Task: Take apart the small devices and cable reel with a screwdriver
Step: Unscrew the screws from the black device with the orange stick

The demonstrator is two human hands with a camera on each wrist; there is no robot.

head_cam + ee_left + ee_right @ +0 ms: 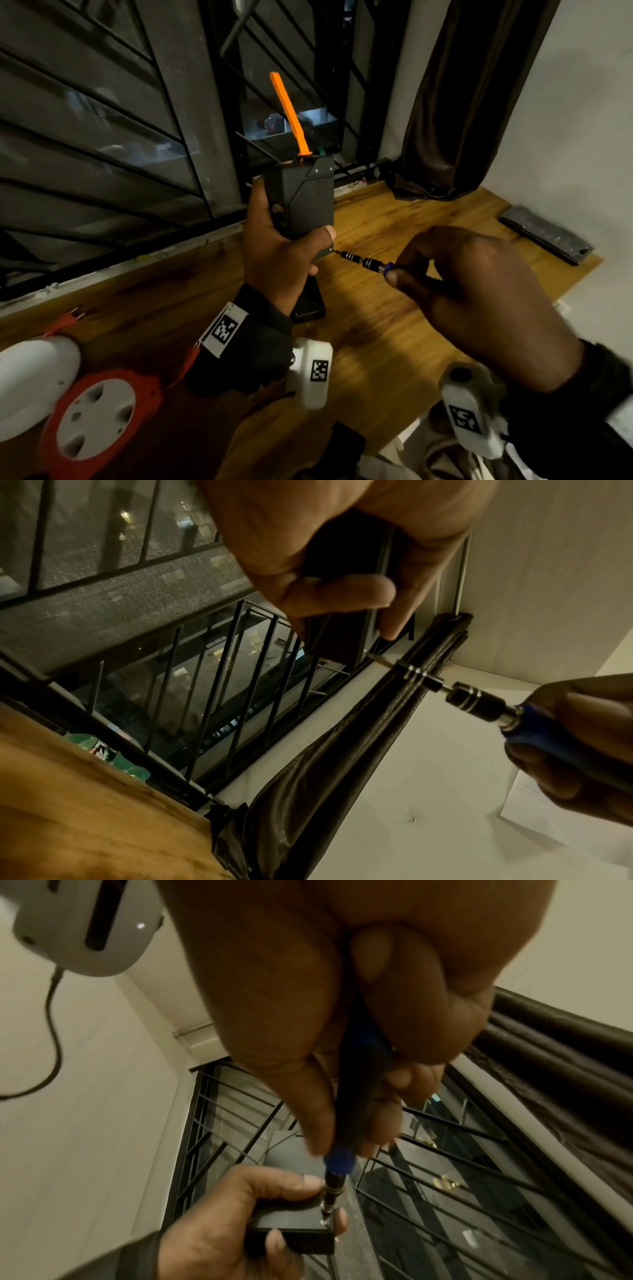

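Observation:
My left hand [284,250] grips a black box-shaped device [305,198] upright above the wooden table; an orange antenna [287,113] sticks up from its top. My right hand [455,284] holds a blue-handled screwdriver [371,264], whose tip sits at a screw on the device's lower right corner. In the right wrist view the screwdriver [337,1175] points down onto the device [291,1223], with my left hand [240,1218] around it. The left wrist view shows the screwdriver [479,702] meeting the device [339,639]. A red and white cable reel [96,418] lies at lower left.
A white rounded device [30,377] lies at the far left beside the reel. A flat black part [308,301] lies on the table [394,342] under my left wrist. A dark flat case [544,233] sits at right by the wall. Window bars [120,137] and a dark curtain [462,96] stand behind.

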